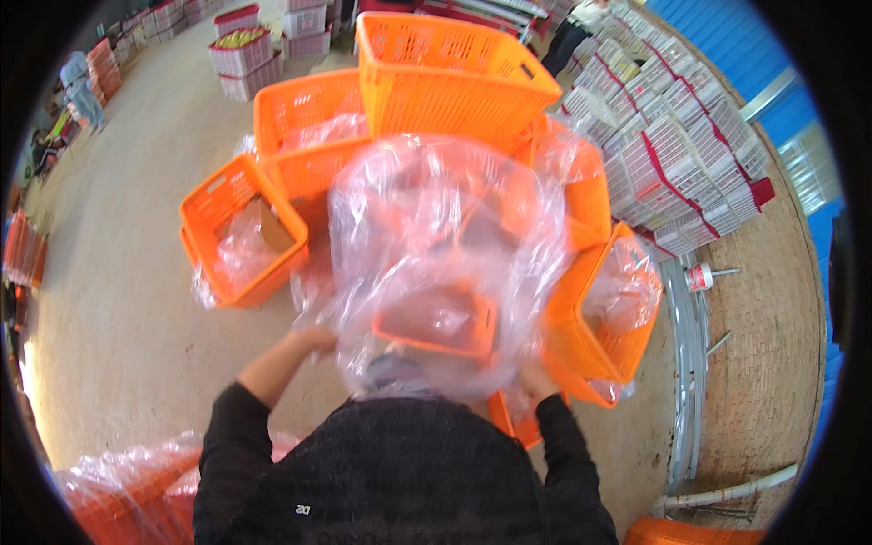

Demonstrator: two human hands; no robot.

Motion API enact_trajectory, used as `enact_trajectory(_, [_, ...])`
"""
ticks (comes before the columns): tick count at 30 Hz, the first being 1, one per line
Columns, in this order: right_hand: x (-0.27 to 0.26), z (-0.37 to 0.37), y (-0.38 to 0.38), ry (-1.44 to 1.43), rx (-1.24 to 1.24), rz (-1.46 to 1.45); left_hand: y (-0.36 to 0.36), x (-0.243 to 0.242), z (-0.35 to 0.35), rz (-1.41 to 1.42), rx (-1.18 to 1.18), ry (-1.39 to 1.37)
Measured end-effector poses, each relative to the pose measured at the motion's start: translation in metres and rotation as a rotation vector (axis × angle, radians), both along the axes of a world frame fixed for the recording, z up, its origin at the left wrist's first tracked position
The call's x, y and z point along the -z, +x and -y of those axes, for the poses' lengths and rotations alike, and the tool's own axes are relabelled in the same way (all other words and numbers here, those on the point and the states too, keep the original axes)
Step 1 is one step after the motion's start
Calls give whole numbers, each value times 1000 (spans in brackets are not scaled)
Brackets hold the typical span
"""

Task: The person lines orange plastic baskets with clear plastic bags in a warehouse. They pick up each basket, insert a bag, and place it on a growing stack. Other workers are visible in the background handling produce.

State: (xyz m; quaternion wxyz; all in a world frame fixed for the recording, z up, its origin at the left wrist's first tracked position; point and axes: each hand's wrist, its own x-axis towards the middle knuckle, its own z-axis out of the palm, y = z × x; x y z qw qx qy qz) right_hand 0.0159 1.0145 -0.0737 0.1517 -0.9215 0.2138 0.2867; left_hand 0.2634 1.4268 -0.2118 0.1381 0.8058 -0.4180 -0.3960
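A large clear, pinkish plastic bag billows in front of my torso, spread wide between my two hands. My left hand is blurred and grips the bag's edge on the left. On the right, my right hand holds the opposite edge, its fingers partly hidden by film. Through the film shows an orange plastic crate directly below, its details blurred. A tall orange crate stands upright just beyond the bag.
Film-lined orange crates surround me: one at left with a cardboard piece, another at right. White crates are stacked at right near metal pipes. Film-covered crates stand lower left. People are farther off.
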Motion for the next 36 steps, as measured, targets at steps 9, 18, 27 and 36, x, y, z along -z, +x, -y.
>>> enact_trajectory(9, [60,112,65,548,557,653,116,-105,75,284,-538,-454])
enact_trajectory(18, [-215,169,193,1063,803,1381,164,-317,205,-767,-465,-954])
enact_trajectory(27, [-445,203,246,939,299,1850,233,-467,287,-679,-170,-1404])
enact_trajectory(36, [-565,130,335,709,-12,2127,348,-571,243,-521,-133,-1930])
